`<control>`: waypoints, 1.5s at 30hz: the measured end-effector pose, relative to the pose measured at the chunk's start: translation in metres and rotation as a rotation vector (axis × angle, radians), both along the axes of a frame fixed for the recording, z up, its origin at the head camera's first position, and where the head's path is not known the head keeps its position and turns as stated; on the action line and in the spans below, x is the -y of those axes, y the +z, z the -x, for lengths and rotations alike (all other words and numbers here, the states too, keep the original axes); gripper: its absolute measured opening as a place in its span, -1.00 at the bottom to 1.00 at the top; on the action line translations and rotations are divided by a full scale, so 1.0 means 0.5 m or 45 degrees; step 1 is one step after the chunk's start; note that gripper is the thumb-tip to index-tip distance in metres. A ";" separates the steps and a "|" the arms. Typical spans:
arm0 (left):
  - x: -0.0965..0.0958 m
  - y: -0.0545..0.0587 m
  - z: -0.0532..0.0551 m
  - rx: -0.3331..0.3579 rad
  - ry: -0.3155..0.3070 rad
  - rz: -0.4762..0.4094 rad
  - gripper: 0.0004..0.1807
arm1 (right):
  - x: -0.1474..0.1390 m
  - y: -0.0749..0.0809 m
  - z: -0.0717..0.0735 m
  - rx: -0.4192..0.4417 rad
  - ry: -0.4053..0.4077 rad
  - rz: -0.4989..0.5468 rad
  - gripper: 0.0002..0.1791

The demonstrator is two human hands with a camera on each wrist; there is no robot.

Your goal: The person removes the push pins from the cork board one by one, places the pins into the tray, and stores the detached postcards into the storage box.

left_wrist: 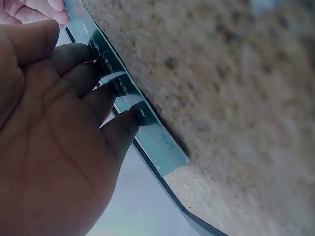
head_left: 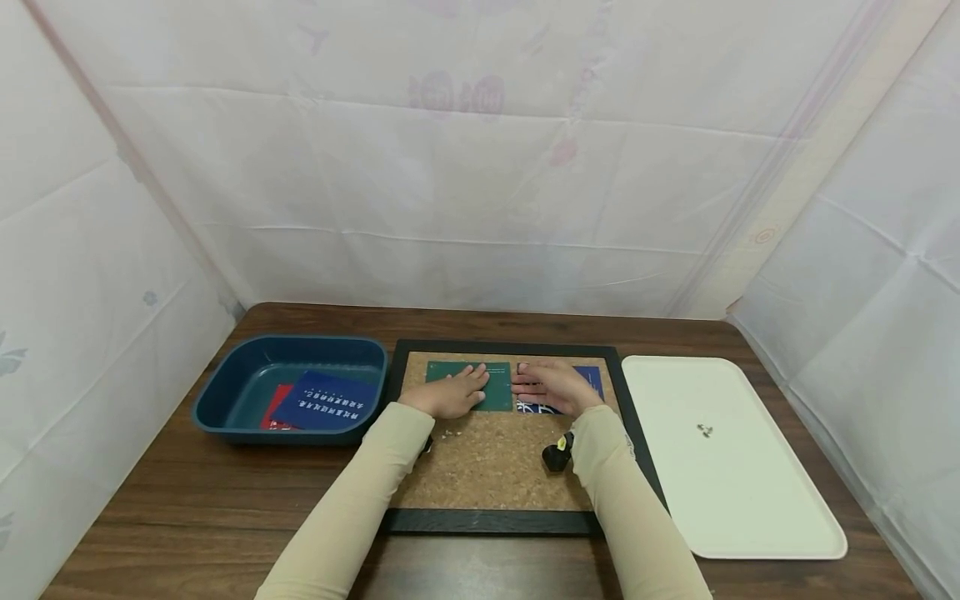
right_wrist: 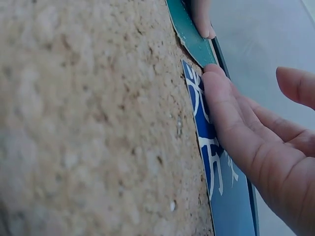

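Note:
A green card (head_left: 495,398) and a blue card (head_left: 592,380) with white characters lie side by side near the far edge of a cork board (head_left: 495,471). My left hand (head_left: 452,395) rests on the green card; in the left wrist view its extended fingertips touch the glossy card face (left_wrist: 165,147). My right hand (head_left: 558,387) lies over the blue card, fingers pointing left and covering part of it. Seen from the right wrist, those fingers are straight along the blue card (right_wrist: 231,209), fingertips right at its border with the green card (right_wrist: 189,37), thumb held apart.
Left of the board stands a dark teal bin (head_left: 288,340) with a blue card (head_left: 326,402) over a red one (head_left: 277,404). To the right, a white tray (head_left: 727,500) bears a small cluster of pins (head_left: 705,430). A black frame (head_left: 495,522) edges the board.

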State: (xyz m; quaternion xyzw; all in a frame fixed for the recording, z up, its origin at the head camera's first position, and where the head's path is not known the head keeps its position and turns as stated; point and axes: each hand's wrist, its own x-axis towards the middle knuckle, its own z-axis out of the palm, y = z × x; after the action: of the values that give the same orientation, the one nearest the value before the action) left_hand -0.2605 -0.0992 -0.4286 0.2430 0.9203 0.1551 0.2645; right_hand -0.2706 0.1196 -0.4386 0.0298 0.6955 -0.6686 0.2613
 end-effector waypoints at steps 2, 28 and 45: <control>0.001 0.000 0.000 0.007 0.003 0.002 -0.40 | 0.001 -0.001 0.000 0.006 -0.008 -0.001 -0.52; 0.003 0.001 -0.001 0.000 0.006 -0.008 -0.41 | 0.011 -0.003 -0.001 -0.032 -0.061 -0.055 -0.55; 0.009 0.004 0.004 0.032 -0.005 -0.028 -0.41 | 0.032 -0.001 0.001 -0.035 -0.128 -0.052 -0.56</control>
State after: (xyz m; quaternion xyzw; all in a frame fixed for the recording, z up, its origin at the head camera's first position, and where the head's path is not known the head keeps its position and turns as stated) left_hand -0.2627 -0.1039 -0.4267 0.2457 0.9147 0.1677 0.2735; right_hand -0.2711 0.1037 -0.4393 0.0608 0.7102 -0.6670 0.2171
